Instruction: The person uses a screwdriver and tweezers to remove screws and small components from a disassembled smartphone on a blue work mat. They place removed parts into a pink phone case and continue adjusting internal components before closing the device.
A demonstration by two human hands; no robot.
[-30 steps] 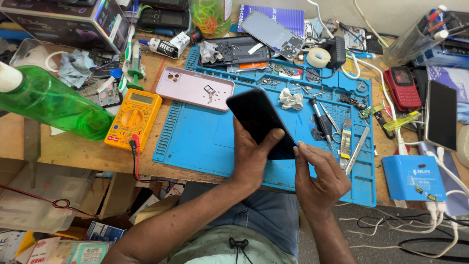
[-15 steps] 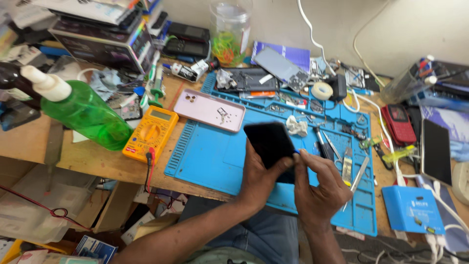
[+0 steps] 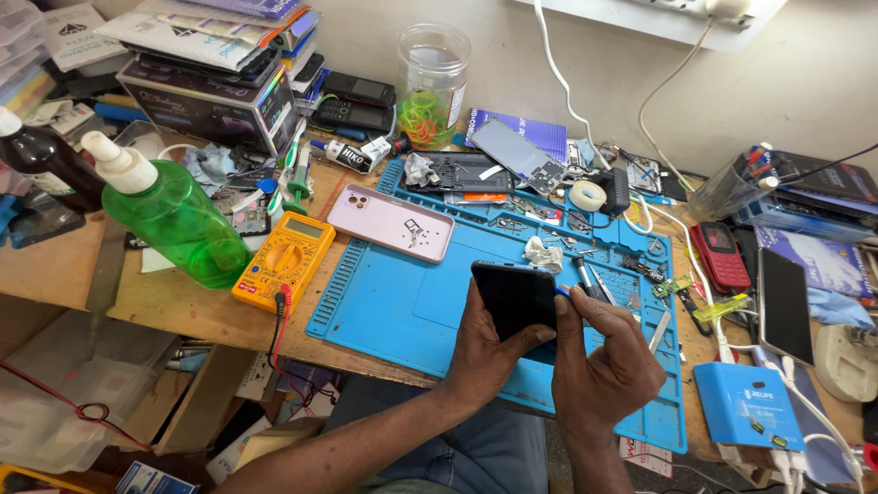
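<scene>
My left hand (image 3: 482, 349) grips a black smartphone (image 3: 515, 297), holding it upright over the blue work mat (image 3: 393, 302) with its dark face toward me. My right hand (image 3: 604, 366) is closed beside the phone's right edge, pinching a small thin tool with a blue tip (image 3: 562, 291) against that edge. Both hands hover near the mat's front middle, above my lap.
A pink phone case (image 3: 391, 222) lies on the mat's far left. A yellow multimeter (image 3: 283, 262) and green squeeze bottle (image 3: 174, 220) stand left of the mat. Tweezers, screwdrivers and phone parts crowd the mat's far right. A red keypad phone (image 3: 720, 255), another dark phone (image 3: 785, 306) and a blue box (image 3: 748, 406) sit right.
The phone has been raised from lying tilted to standing more upright in my left hand. My right hand moved up to its right edge. The camera view shifted, showing more of the wall.
</scene>
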